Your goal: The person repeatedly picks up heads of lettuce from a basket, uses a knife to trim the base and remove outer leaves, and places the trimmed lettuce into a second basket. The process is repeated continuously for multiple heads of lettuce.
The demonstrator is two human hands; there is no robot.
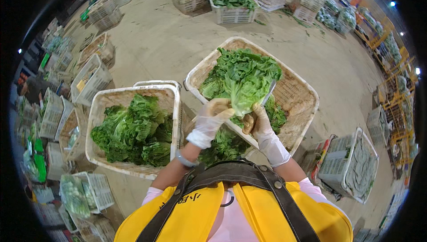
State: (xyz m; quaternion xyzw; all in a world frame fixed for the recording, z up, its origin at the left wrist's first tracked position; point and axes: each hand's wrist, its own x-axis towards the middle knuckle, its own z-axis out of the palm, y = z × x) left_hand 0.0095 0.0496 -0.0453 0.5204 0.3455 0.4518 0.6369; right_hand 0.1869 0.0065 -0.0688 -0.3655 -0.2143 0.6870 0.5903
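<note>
A leafy green lettuce head [248, 78] points away from me above a dirty white plastic crate [293, 85], its pale base towards my body. My left hand [213, 117], in a translucent glove, pinches the base from the left. On the right, my gloved right hand [262, 122] has its thumb against the base and holds a knife, whose blade [269, 92] sticks out beside the leaves. The handle is mostly hidden. Brown stains show on that hand's curled fingers. Below the held head, more lettuce leaves [210, 90] lie in the crate.
Left of me stands a crate [133, 90] with lettuce [133, 132] heaped in it. Loose leaves [227, 143] lie low in front of my apron. A grey crate [347, 165] stands at right, crates of greens [233, 12] at the far side. A person [31, 88] is at far left.
</note>
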